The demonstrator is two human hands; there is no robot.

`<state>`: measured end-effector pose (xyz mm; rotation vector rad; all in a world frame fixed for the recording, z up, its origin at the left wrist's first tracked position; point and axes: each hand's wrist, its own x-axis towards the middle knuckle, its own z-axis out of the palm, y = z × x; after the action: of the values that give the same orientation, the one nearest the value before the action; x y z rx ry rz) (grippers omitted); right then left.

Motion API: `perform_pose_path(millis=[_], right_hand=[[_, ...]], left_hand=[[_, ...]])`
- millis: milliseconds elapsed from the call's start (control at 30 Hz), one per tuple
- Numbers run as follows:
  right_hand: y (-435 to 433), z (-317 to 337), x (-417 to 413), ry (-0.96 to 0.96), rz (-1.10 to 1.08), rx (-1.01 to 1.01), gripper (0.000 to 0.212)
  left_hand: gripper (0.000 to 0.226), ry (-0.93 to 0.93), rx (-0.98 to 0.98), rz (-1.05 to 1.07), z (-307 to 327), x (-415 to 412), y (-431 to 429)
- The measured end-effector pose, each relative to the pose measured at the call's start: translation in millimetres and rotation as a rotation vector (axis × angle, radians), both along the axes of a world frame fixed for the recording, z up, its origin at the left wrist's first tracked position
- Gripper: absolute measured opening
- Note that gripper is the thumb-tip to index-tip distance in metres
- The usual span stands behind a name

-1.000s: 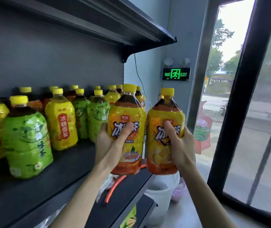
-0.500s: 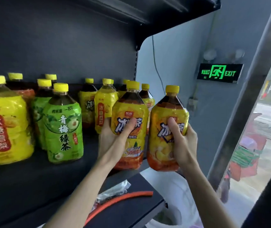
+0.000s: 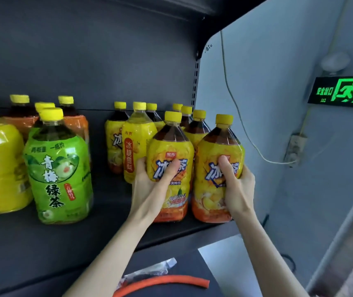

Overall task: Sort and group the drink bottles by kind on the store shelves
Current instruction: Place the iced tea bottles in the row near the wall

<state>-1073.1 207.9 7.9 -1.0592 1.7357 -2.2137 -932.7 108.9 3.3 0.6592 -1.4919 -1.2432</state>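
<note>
Fingers (image 3: 172, 171) of the left hand (image 3: 149, 189) are wrapped round the left iced tea bottle (image 3: 171, 144), thumb across the front of its label. The right hand (image 3: 238, 189) grasps the right iced tea bottle (image 3: 218, 144) the same way, thumb over the label's middle. Both bottles are upright, side by side and nearly touching, at the right end of the shelf (image 3: 42, 243), with their bases down at its deck. I cannot tell whether they rest on it.

Each has a yellow cap, dark tea in the neck and a yellow-orange label. On it, large white characters read 冰 and 茶, and the thumbs cover what lies between. Just behind to the left stands a pear drink bottle (image 3: 137, 146) with a red strip reading 冰糖雪梨, among more yellow-capped bottles. Further left and nearer, a green tea bottle (image 3: 57, 174) reads 青梅绿茶. On the wall at far right, a lit green exit sign (image 3: 342, 93) shows 安全出口, a running figure and "EX", cut off by the frame edge. An orange tube (image 3: 162, 284) lies on the lower shelf.

Half a second earlier the right bottle hung out past the shelf's right end; now both bottles are over the deck, further in towards the back row.
</note>
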Motion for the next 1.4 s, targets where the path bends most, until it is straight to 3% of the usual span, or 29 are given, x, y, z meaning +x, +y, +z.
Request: perform_pose_path(millis=[133, 333, 533, 700, 933, 1067, 1133, 1267, 1400], right_hand=[[-9, -5, -15, 0.000, 0.099, 0.009, 0.059], [-11, -11, -30, 0.014, 0.196, 0.000, 0.050], [-14, -11, -33, 0.016, 0.266, 0.040, 0.048], [-13, -7, -31, 0.067, 0.229, 0.060, 0.033], [-4, -19, -24, 0.071, 0.279, -0.009, 0.042], [8, -26, -17, 0.110, 0.285, 0.008, 0.025], [13, -24, -16, 0.145, 0.279, 0.015, 0.032], [27, -19, -5, 0.256, 0.125, 0.058, 0.062], [34, -10, 19, 0.422, -0.057, -0.054, 0.041]], left_hand=[[0.080, 0.050, -0.079, 0.092, -11, 5, 25], [0.092, -0.007, -0.082, 0.190, -13, -6, 31], [0.087, -0.077, -0.092, 0.311, -13, -11, 38], [0.082, -0.099, -0.116, 0.344, -12, -11, 43], [0.078, -0.151, -0.144, 0.260, -22, -4, 47], [0.076, -0.194, -0.137, 0.169, -23, 7, 50], [0.076, -0.201, -0.121, 0.162, -22, 13, 51], [0.060, -0.212, -0.174, 0.293, -17, 21, 54], [0.036, -0.193, -0.263, 0.305, -15, 36, 48]])
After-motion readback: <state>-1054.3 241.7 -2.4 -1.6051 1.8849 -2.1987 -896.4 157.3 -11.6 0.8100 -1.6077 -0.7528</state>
